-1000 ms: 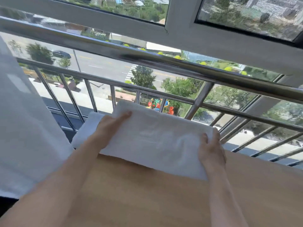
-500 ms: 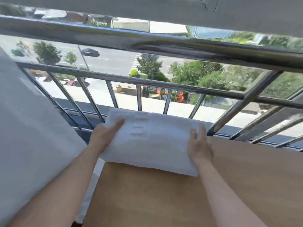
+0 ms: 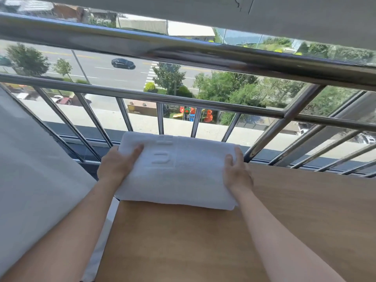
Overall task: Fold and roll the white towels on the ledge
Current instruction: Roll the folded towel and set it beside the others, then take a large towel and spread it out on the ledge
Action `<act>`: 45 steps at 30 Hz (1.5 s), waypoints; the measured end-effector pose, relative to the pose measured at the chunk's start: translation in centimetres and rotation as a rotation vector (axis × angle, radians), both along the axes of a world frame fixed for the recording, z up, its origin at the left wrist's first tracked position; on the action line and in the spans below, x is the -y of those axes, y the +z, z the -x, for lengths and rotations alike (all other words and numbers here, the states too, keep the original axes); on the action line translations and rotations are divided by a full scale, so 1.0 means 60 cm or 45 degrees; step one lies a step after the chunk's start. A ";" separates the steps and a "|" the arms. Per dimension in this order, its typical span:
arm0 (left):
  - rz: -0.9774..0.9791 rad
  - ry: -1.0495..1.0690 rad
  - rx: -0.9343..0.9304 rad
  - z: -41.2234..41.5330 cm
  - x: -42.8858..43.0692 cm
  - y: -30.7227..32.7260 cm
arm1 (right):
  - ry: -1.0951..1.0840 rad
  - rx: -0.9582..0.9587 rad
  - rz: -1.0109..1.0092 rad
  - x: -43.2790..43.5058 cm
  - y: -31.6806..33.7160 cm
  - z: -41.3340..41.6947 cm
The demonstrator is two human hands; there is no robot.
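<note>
I've got the folded white terry towel (image 3: 179,171) lying flat at the far edge of the light wooden ledge (image 3: 203,241), right against the bars of the polished steel railing (image 3: 183,51). My left hand (image 3: 116,165) grips its left end, thumb on top and fingers tucked under, out of sight. My right hand (image 3: 237,171) presses flat on the right end, fingers spread along the edge. An embossed mark sits on the towel just right of my left thumb. White sheer curtain (image 3: 30,169) hangs left of my left forearm.
</note>
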State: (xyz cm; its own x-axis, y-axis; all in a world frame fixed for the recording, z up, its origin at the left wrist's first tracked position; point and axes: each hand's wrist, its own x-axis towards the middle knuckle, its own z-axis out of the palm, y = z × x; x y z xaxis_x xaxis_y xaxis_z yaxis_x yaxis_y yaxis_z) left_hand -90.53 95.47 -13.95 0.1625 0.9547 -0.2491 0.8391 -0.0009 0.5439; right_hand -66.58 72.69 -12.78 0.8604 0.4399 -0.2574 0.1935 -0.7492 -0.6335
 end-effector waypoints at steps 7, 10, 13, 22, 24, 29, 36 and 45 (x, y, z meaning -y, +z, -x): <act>-0.355 -0.161 -0.078 -0.013 0.044 0.034 | 0.103 -0.063 0.007 0.029 0.029 0.002; -0.365 -0.274 -0.146 -0.029 0.089 0.041 | 0.179 -0.085 0.006 0.049 0.039 0.002; -0.309 -0.457 -0.266 -0.061 0.152 0.045 | 0.258 -0.124 0.002 0.084 0.050 0.001; -0.145 -0.991 -0.178 -0.200 0.417 0.089 | 0.394 -0.092 -0.027 0.306 0.076 -0.035; -0.136 -1.072 -0.137 -0.242 0.510 0.100 | 0.340 -0.054 -0.017 0.393 0.086 -0.061; -0.217 -1.321 -0.123 -0.347 0.754 0.115 | 0.256 0.036 0.107 0.648 0.108 -0.135; -0.266 -1.611 -0.159 -0.479 1.031 0.124 | 0.095 0.093 0.175 0.966 0.136 -0.214; -0.173 -1.816 -0.048 -0.651 1.279 0.129 | -0.201 0.070 0.201 1.189 0.119 -0.300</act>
State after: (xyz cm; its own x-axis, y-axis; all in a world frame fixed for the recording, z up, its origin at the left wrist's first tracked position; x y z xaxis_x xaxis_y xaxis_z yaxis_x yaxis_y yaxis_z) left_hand -51.49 18.73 -6.18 0.9806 0.0010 -0.1962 0.0907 -0.8889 0.4489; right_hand -48.57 1.35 -5.64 0.9299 0.2564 -0.2635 0.0967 -0.8620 -0.4975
